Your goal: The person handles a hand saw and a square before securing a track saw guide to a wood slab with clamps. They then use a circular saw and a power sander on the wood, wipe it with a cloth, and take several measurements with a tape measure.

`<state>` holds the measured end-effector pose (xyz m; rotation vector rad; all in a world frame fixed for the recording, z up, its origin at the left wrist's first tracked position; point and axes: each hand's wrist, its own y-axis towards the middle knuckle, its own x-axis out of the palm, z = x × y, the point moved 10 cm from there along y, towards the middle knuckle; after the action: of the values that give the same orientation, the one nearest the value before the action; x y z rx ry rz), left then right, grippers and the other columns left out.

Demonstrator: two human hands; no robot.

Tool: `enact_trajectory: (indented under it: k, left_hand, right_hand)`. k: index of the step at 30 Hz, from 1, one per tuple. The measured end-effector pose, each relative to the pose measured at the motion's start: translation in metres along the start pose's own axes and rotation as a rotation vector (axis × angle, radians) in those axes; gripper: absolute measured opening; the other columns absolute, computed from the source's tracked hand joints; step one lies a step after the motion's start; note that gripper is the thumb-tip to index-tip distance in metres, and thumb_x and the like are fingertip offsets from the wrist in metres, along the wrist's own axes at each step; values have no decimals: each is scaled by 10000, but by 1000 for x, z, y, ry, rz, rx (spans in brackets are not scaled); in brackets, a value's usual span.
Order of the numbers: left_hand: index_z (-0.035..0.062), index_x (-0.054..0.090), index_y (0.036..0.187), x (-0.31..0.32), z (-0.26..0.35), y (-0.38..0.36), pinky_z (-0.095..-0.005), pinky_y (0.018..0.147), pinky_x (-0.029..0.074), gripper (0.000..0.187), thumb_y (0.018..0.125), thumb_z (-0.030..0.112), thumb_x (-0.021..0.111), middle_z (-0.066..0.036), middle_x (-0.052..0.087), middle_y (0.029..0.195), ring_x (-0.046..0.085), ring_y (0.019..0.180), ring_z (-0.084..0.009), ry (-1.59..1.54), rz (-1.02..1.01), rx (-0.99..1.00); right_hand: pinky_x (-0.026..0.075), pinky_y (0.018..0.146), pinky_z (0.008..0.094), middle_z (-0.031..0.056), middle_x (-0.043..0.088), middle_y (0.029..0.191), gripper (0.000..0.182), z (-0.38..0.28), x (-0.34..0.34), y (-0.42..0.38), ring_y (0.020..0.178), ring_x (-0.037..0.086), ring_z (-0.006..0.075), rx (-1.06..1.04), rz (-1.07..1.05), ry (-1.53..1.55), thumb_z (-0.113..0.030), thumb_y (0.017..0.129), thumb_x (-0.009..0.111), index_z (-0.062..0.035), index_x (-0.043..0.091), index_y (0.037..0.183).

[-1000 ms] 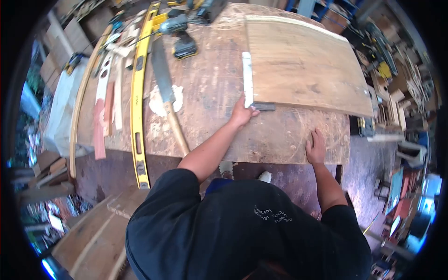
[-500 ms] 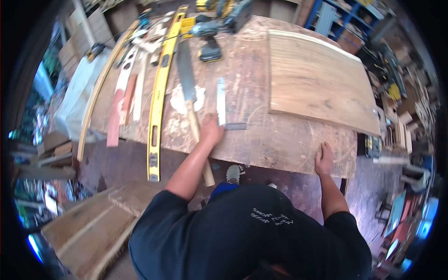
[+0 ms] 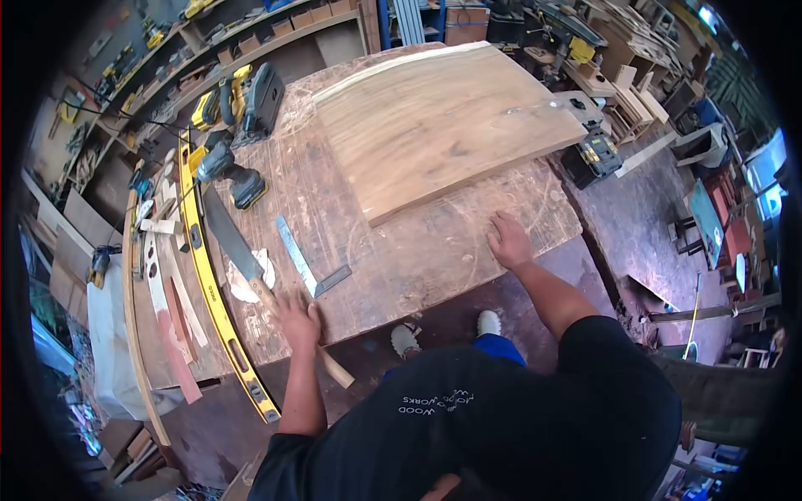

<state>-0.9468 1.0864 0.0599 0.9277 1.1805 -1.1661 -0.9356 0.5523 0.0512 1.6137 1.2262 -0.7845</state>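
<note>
My left hand (image 3: 297, 322) lies with fingers spread at the front edge of the workbench (image 3: 393, 280), across the wooden handle of a pull saw (image 3: 230, 235). The handle's end juts past the edge below my wrist. Just beyond those fingers rests a try square (image 3: 294, 253) with a metal blade and dark stock. My right hand (image 3: 508, 240) is flat on the bench top, fingers stretched out, near the front right corner. Ahead of it is a wide wooden board (image 3: 451, 125), which it does not touch.
Left of the saw lie a yellow spirit level (image 3: 213, 292) and several wood strips (image 3: 171, 313). A cordless drill (image 3: 231, 174) and a yellow-black power tool (image 3: 251, 100) stand farther back. Beyond the right edge is a black toolbox (image 3: 593, 159); shelves (image 3: 276, 37) line the back.
The view has swung to the right, so the bench items appear farther left. My left hand's fingers, curled before, are now spread. My right hand still rests on the bench.
</note>
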Motion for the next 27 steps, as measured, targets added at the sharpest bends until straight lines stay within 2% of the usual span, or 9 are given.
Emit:
enact_trajectory:
  k: [5, 7, 9, 12, 13, 15, 17, 21, 27]
  left_hand:
    - [7, 440, 1365, -9, 137, -28, -443, 1150, 186, 526, 899, 214, 568, -271, 341, 1453, 258, 1391, -404, -662, 123, 353]
    - [2, 403, 1397, 37, 211, -46, -419, 1151, 190, 490, 991, 275, 432, -199, 358, 1470, 261, 1406, -324, -999, -67, 436]
    - [42, 329, 1446, 47, 313, -102, -429, 1137, 243, 761, 955, 623, 306, -146, 346, 1484, 296, 1388, -290, -1913, -688, -302]
    - [69, 180, 1499, 37, 395, -88, -485, 1125, 262, 987, 828, 782, 309, -164, 278, 1512, 319, 1364, -350, -2429, -868, -179]
    - [78, 132, 1510, -10, 404, -81, -502, 1123, 261, 1044, 794, 816, 304, -176, 261, 1516, 324, 1358, -374, -2521, -772, -116]
    - [80, 122, 1512, -100, 397, -61, -521, 1119, 262, 1073, 770, 826, 331, -201, 249, 1517, 320, 1356, -406, -2319, -417, 370]
    - [92, 111, 1515, -142, 370, -45, -537, 1118, 247, 1017, 816, 783, 370, -210, 218, 1530, 296, 1377, -395, -1935, -26, 514]
    - [87, 215, 1497, -105, 324, -14, -498, 1122, 258, 872, 886, 655, 469, -207, 234, 1529, 294, 1384, -375, -1698, 148, 257]
    - [48, 430, 1391, -19, 262, 62, -408, 1124, 273, 655, 861, 367, 645, -256, 308, 1481, 309, 1378, -379, -606, 246, 68]
  right_hand:
    - [280, 1116, 432, 252, 408, 1394, 596, -27, 18, 3, 1324, 353, 407, 106, 86, 380, -248, 834, 626, 4, 423, 1334]
    - [252, 1128, 436, 248, 417, 1387, 577, -110, -32, 3, 1335, 340, 407, -239, 112, 724, -251, 838, 625, -6, 440, 1327]
    - [245, 1130, 444, 235, 425, 1383, 551, -172, -76, -12, 1337, 338, 399, -594, -51, 758, -264, 851, 606, -28, 454, 1325]
    - [257, 1122, 454, 224, 433, 1384, 511, -112, -45, 0, 1328, 355, 391, -698, -381, 629, -287, 871, 580, -44, 478, 1309]
    - [287, 1107, 452, 205, 441, 1386, 488, -40, -35, 15, 1305, 387, 379, -551, -136, 486, -319, 885, 561, -43, 503, 1284]
    - [302, 1096, 447, 210, 444, 1382, 461, 85, -45, 29, 1289, 408, 371, -250, -189, 235, -290, 883, 578, -30, 520, 1259]
    - [325, 1073, 437, 213, 479, 1335, 416, 146, -97, 22, 1259, 425, 394, -182, -10, 298, -199, 861, 617, -19, 536, 1227]
    - [345, 1065, 421, 227, 471, 1337, 435, 202, -113, 17, 1267, 428, 376, -71, -9, 376, -184, 853, 624, -25, 528, 1246]
    - [370, 1040, 401, 214, 514, 1292, 440, 247, -102, 8, 1219, 482, 361, 86, 104, 472, -165, 858, 625, -28, 521, 1264]
